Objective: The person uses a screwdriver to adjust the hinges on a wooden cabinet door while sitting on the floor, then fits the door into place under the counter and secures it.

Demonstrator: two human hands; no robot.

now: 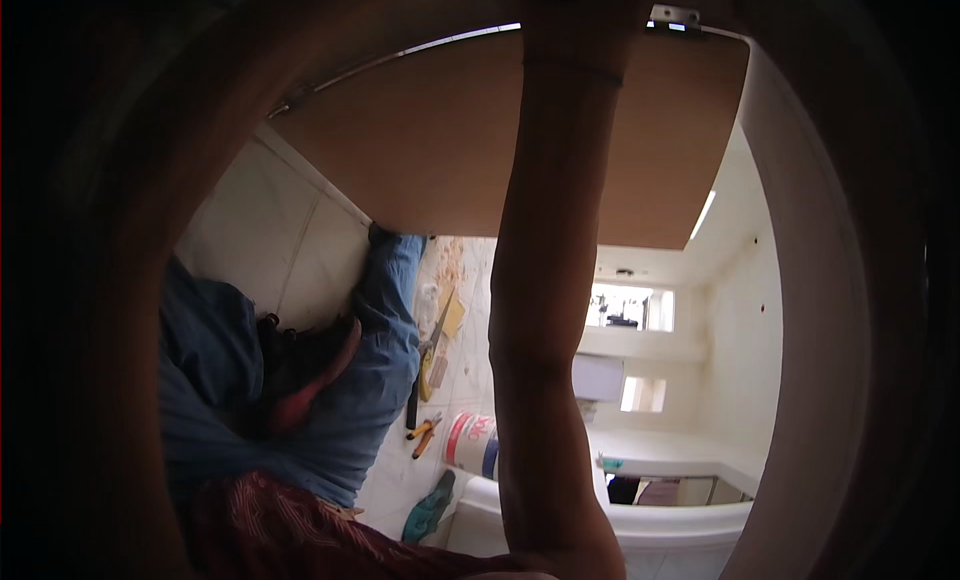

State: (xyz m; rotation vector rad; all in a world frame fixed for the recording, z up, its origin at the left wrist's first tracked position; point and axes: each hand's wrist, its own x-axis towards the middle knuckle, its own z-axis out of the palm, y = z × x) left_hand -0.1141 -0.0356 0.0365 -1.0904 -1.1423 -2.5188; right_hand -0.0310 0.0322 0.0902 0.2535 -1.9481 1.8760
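Observation:
One bare arm rises from the lower edge through the middle of the view; it appears to be my right. A thin dark cord circles its wrist, and above that my right hand (585,25) fades into darkness at the top edge, fingers hidden. It lies in front of a flat brown panel (420,130), close to a metal hinge (675,18) on the panel's upper edge. Whether the hand grips anything cannot be seen. My left hand does not show. At the lower left are blue trousers (385,310) and a dark shoe-like shape with a reddish edge (315,375).
On the pale tiled floor lie orange-handled pliers (424,435), a handsaw with a yellow handle (427,370) and wood shavings (450,255). A white bucket with red and blue bands (468,442) is beside my arm. A teal sandal-like item (430,510) lies nearer; white walls stand right.

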